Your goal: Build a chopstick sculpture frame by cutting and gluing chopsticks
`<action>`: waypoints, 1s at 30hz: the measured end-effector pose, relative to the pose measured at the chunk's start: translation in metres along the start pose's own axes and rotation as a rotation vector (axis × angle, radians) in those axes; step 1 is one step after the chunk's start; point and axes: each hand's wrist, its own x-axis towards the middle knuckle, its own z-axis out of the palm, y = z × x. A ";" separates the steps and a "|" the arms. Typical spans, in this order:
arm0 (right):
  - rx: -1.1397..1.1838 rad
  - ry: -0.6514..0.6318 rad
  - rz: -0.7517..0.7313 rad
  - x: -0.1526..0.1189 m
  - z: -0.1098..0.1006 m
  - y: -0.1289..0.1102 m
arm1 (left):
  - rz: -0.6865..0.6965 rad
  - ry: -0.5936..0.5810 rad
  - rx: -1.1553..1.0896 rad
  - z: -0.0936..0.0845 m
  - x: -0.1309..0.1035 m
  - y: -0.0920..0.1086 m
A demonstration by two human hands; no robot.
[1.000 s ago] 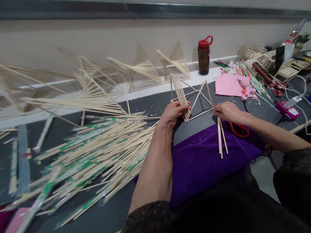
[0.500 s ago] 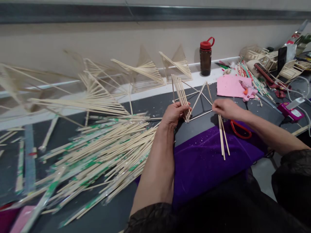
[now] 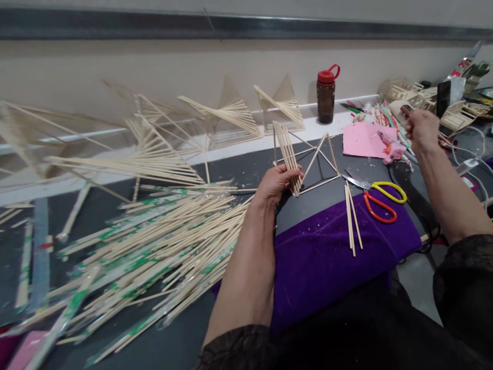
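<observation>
My left hand [image 3: 280, 181] is closed around the lower end of a fan of sticks on a small wooden stick frame [image 3: 319, 154], which stands on the dark table. At the far right, my right hand [image 3: 422, 128] is closed at a dark red, elongated tool [image 3: 406, 109]; its kind is unclear and the hand hides most of it. Three loose sticks [image 3: 351, 218] lie partly on a purple cloth [image 3: 327, 262]. Beside them rest scissors [image 3: 379, 198] with one yellow and one red handle. A pink glue gun [image 3: 393, 150] lies by a pink sheet [image 3: 362, 140].
A large pile of chopsticks [image 3: 162, 236], some in wrappers, covers the table on the left. Finished twisted stick frames [image 3: 231, 121] line the wall. A brown bottle [image 3: 325, 100] with a red lid stands behind. White cables [image 3: 481, 139] and more stick models [image 3: 458, 117] crowd the right.
My right hand has moved right and away from the frame's corner to the dark red tool, uncovering the scissors and the tops of the loose sticks. My left hand keeps its hold.
</observation>
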 end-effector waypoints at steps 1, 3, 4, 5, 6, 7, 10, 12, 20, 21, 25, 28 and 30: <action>0.094 0.101 0.157 -0.003 0.007 0.003 | -0.001 0.004 -0.002 0.000 0.000 0.000; 0.142 0.067 0.205 -0.013 0.024 0.003 | 0.002 0.018 -0.008 0.001 0.000 0.001; 0.151 0.028 0.204 -0.020 0.034 -0.001 | 0.006 0.024 -0.012 0.001 0.000 0.001; 0.160 -0.023 0.186 -0.027 0.045 -0.007 | 0.013 0.030 -0.021 0.001 -0.001 0.001; 0.171 -0.084 0.165 -0.034 0.055 -0.013 | 0.021 0.036 -0.032 0.002 -0.001 0.001; 0.180 -0.143 0.144 -0.041 0.065 -0.021 | 0.029 0.041 -0.043 0.002 -0.001 0.002; 0.130 -0.366 -0.084 -0.057 0.092 -0.045 | 0.034 0.056 -0.059 0.004 -0.003 0.004; 0.003 -0.431 -0.241 -0.064 0.105 -0.060 | 0.030 0.068 -0.054 0.003 -0.003 0.005; -0.142 -0.484 -0.312 -0.068 0.100 -0.071 | 0.083 0.119 -0.125 -0.004 0.001 0.003; -0.207 -0.448 -0.307 -0.070 0.097 -0.066 | 0.075 0.123 -0.129 -0.004 0.001 0.004; -0.473 -0.401 -0.374 -0.088 0.092 -0.045 | 0.054 0.147 -0.150 -0.003 0.002 0.005; -0.559 -0.384 -0.394 -0.106 0.098 -0.033 | 0.057 0.165 -0.168 -0.001 0.003 0.004; -0.591 -0.362 -0.373 -0.113 0.102 -0.028 | 0.058 0.178 -0.179 -0.001 0.003 0.003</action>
